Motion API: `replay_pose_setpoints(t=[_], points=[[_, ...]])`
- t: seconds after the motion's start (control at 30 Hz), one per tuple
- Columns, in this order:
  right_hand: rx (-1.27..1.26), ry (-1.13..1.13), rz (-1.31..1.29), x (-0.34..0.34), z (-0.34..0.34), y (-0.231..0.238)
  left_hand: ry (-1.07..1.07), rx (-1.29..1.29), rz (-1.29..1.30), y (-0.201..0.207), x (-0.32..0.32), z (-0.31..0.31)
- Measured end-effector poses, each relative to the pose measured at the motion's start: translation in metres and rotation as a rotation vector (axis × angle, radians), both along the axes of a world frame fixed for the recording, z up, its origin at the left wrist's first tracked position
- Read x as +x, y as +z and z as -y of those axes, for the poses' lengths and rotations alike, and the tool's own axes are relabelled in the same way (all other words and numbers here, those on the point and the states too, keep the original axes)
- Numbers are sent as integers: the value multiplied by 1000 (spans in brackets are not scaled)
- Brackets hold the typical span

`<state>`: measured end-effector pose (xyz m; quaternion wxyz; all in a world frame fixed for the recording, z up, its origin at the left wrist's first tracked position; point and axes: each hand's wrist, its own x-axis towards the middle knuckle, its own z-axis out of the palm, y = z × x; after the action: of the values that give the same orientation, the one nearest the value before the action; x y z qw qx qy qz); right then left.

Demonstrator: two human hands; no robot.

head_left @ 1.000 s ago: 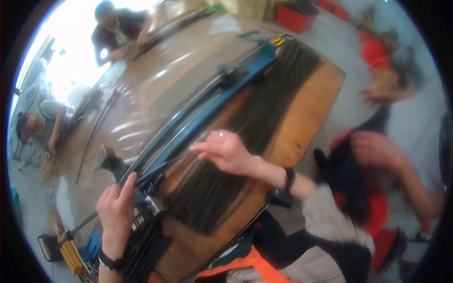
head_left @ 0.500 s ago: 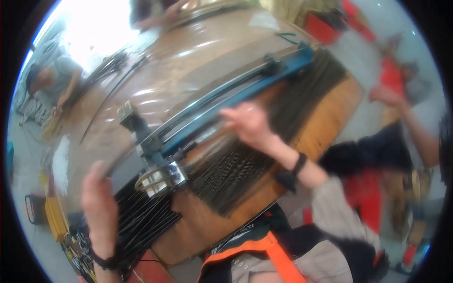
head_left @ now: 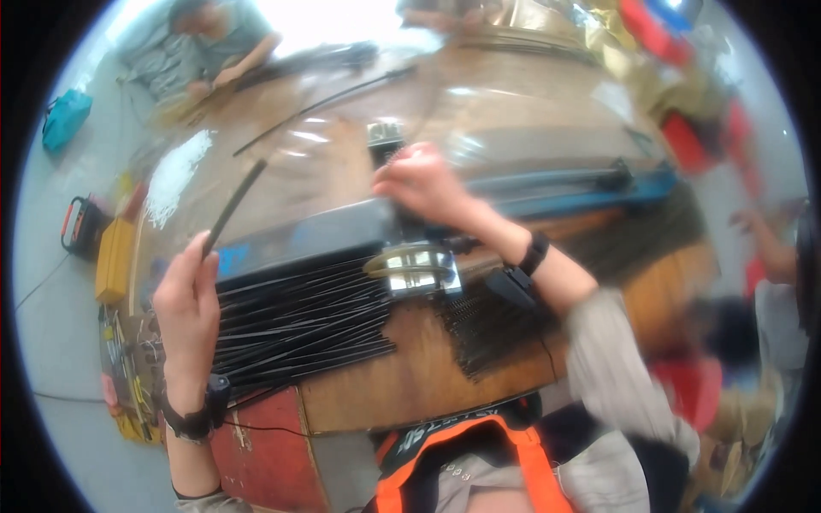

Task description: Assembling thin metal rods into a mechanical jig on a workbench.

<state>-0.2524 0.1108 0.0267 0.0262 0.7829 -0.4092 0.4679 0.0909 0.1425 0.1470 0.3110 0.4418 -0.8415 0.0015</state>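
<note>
My left hand point(head_left: 186, 299) is closed round the lower end of a short black tube point(head_left: 235, 203), which slants up and to the right. It is over the left end of a pile of long black tubes point(head_left: 299, 321). My right hand point(head_left: 423, 186), blurred, has its fingers pinched together above a bench fixture point(head_left: 423, 272) with a shiny metal block and a pale curved loop. Whatever those fingers hold, if anything, is too blurred to make out. From the fixture a blue rail point(head_left: 564, 190) runs off to the right.
Dark, thin ridged rods point(head_left: 496, 329) lie on the wooden table point(head_left: 359, 398) in front of the rail. A long dark rod point(head_left: 325, 107) rests farther back. Other people point(head_left: 227, 51) sit at the far side and right. A yellow box point(head_left: 114, 261) stands left.
The view has turned, so the rail lies more level. My right hand has moved from over the rail to the fixture. The tube in my left hand now shows clearly.
</note>
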Motion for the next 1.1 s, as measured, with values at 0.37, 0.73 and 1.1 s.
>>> replay_pose_setpoints(t=[0.37,0.73,1.1], points=[[-14,-120,-439,16,8,6,-20,51,-55,-37,13,21],[-76,-745,-569,-226,-126,-15,-244,-5,235,-96,-43,68],[26,-751,-346,-259,-132,-51,-380,170,195,-116,-118,88]])
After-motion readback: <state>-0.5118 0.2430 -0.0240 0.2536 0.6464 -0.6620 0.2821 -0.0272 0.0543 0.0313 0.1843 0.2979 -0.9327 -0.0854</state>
